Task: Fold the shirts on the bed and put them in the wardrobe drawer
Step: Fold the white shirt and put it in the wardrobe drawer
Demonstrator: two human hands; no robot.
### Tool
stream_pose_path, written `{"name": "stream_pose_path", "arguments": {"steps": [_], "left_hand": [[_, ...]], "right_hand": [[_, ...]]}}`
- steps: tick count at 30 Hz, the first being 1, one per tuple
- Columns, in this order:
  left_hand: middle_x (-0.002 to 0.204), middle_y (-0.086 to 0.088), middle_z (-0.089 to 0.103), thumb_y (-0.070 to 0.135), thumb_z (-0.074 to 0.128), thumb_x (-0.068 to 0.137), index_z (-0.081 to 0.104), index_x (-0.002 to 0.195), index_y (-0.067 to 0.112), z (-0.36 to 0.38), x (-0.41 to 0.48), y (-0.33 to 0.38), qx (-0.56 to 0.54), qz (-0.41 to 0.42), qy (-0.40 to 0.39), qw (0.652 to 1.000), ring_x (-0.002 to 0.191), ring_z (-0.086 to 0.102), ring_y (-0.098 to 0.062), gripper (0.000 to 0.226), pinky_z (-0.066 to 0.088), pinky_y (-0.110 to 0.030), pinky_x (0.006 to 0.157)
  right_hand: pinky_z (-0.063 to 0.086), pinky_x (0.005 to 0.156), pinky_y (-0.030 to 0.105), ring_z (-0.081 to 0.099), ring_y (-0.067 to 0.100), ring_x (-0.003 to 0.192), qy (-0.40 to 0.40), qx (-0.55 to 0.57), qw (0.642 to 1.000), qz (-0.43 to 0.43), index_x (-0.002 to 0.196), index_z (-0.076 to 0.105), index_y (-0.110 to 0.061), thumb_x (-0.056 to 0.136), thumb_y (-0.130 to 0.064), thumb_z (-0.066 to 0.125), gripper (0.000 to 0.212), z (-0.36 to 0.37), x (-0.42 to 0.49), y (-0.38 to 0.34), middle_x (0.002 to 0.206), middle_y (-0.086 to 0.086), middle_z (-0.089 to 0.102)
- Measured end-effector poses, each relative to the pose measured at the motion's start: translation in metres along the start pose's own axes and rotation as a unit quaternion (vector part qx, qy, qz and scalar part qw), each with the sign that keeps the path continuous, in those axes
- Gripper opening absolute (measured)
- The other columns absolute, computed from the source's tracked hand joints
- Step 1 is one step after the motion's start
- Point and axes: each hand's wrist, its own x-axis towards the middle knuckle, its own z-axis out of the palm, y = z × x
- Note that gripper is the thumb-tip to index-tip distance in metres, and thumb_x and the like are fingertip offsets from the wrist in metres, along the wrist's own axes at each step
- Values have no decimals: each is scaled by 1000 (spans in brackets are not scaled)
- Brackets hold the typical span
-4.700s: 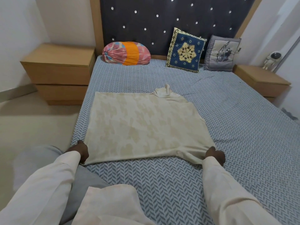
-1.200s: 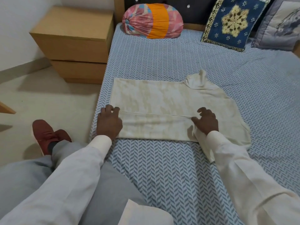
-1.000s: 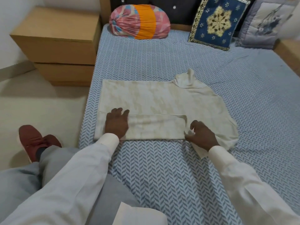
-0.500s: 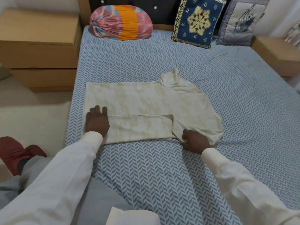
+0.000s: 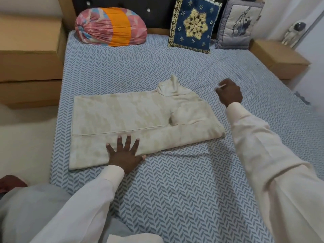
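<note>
Head cam: cream shirt (image 5: 133, 113) lies flat on the bed (image 5: 175, 190), toward its left side, collar (image 5: 172, 86) on the far edge. Our left hand (image 5: 125, 153) sits flat on the near folded strip, fingers spread straight, pressing, gripping nothing. Right hand (image 5: 228, 92) is off the cloth, just right of the collar, fingers curled. There's a small pale sliver at the tips, can't tell if it's pinched. Vs 0.5 s ago: right hand has left the near-right corner, sleeve (image 5: 189, 116) now lies folded in over the body, left hand slid toward mid. So near fold + sleeve look done, far side prob next. Wardrobe drawer not in view.
</note>
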Motion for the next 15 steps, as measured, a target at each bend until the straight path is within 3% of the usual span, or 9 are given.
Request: {"name": "stream_pose_path", "arguments": {"steps": [3, 5, 7, 8, 10, 13, 15], "left_hand": [[153, 1, -38, 83, 2, 80, -27, 147, 41, 7, 1, 1, 10, -1, 25, 1000, 142, -34, -33, 85, -20, -70, 102], [148, 2, -44, 87, -12, 67, -30, 145, 41, 11, 1, 0, 11, -4, 34, 999, 140, -36, -33, 93, -29, -68, 95], [147, 2, -45, 86, -19, 59, -33, 144, 41, 13, 3, 1, 11, -6, 34, 999, 140, -37, -34, 97, -32, -67, 92], [149, 2, -44, 86, -19, 58, -34, 143, 41, 13, 4, 1, 11, -8, 33, 999, 140, -37, -33, 97, -31, -68, 92], [151, 2, -41, 88, -13, 65, -35, 142, 42, 11, 3, 2, 10, -13, 31, 999, 141, -36, -33, 92, -27, -69, 95], [152, 3, -41, 84, 4, 81, -32, 143, 42, 10, 2, 4, 14, -17, 26, 999, 141, -35, -32, 84, -19, -71, 101], [151, 4, -42, 83, 7, 83, -32, 143, 42, 8, 1, 4, 15, -20, 16, 1000, 141, -36, -32, 83, -17, -72, 102]], "right_hand": [[52, 91, 38, 66, 31, 104, -111, -48, 991, 55, 92, 69, -19, 79, -21, 75, 15, 1, -5, 57, 110, 14, 71], [57, 71, 33, 71, 28, 77, -199, -57, 973, 98, 92, 68, -13, 80, -13, 76, 15, 12, -20, 93, 93, 19, 72], [47, 43, 20, 61, 18, 49, -242, -11, 959, 147, 107, 63, -4, 85, -10, 73, 24, 25, -36, 115, 73, 16, 64], [42, 38, 17, 57, 18, 47, -248, -3, 955, 162, 109, 60, -4, 88, -13, 71, 25, 33, -45, 122, 70, 14, 60], [45, 43, 19, 59, 24, 58, -237, -9, 956, 175, 104, 61, -7, 90, -23, 67, 22, 49, -55, 132, 78, 18, 65], [50, 82, 33, 64, 34, 99, -151, -76, 970, 174, 104, 67, -16, 88, -29, 61, 21, 57, -62, 146, 111, 19, 67], [47, 92, 38, 61, 35, 109, -123, -84, 969, 197, 108, 66, -19, 87, -27, 58, 24, 56, -65, 150, 118, 18, 65]]}}
